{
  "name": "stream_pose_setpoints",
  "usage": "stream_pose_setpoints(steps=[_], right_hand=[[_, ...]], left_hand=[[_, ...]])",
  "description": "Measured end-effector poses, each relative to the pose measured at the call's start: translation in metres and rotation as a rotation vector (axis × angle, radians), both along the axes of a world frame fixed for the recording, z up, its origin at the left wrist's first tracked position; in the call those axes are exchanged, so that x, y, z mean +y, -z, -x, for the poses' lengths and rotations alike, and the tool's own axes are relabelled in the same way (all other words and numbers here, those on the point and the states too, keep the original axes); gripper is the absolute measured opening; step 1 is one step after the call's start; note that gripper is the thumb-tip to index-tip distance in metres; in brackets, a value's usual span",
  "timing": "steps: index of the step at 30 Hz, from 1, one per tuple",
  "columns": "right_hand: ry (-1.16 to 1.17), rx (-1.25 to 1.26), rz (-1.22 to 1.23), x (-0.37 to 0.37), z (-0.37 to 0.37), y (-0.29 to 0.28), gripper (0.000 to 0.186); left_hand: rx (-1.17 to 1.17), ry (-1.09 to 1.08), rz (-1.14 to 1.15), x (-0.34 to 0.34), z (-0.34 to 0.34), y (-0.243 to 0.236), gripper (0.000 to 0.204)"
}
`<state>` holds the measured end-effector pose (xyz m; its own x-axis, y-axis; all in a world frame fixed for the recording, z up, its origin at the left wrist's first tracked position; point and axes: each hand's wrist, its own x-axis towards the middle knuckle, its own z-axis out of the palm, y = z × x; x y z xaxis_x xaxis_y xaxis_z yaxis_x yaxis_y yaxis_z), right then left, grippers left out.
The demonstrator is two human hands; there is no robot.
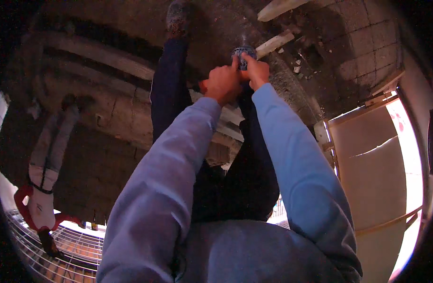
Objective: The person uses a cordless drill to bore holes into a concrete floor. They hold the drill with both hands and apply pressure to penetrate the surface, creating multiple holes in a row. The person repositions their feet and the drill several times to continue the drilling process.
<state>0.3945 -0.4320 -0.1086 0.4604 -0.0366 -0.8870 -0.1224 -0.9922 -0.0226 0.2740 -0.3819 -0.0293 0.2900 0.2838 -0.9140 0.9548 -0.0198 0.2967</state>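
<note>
Both my hands are closed around a dark, rounded power tool (pixel 245 50), held out in front of my legs. My left hand (pixel 223 83) wraps its left side, where a bit of orange-red shows beside the fingers. My right hand (pixel 257 71) grips it from the right, with the thumb lying along the top. Most of the tool's body is hidden by my fingers, so its exact kind is unclear. A faint pale streak shows just beyond its far end, over the dusty ground.
Wooden pieces (pixel 275 44) and rubble (pixel 297 66) lie near the tool. A long beam (pixel 93 55) runs on the left. Another person (pixel 42 203) is at the far left, near white wire mesh (pixel 75 247). A board panel (pixel 367 165) stands at right.
</note>
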Motion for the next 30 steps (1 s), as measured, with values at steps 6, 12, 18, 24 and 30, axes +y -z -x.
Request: stream_pose_setpoints(steps=[6, 12, 18, 24, 30], right_hand=[[-0.058, 0.032, -0.029, 0.009, -0.003, -0.015, 0.077], [0.076, 0.012, 0.008, 0.010, 0.001, -0.020, 0.078], [-0.013, -0.006, 0.023, -0.002, 0.002, -0.002, 0.080], [0.022, 0.028, -0.002, 0.003, 0.002, -0.008, 0.076], [0.129, 0.037, -0.024, 0.017, 0.003, -0.030, 0.070]], left_hand=[[0.003, 0.000, 0.010, 0.004, -0.002, -0.002, 0.090], [0.012, 0.001, 0.019, 0.000, -0.003, 0.001, 0.090], [-0.004, 0.012, -0.018, -0.008, 0.003, 0.005, 0.089], [0.000, 0.002, 0.004, -0.009, 0.004, 0.007, 0.084], [0.001, -0.041, -0.005, -0.017, 0.004, 0.012, 0.082]])
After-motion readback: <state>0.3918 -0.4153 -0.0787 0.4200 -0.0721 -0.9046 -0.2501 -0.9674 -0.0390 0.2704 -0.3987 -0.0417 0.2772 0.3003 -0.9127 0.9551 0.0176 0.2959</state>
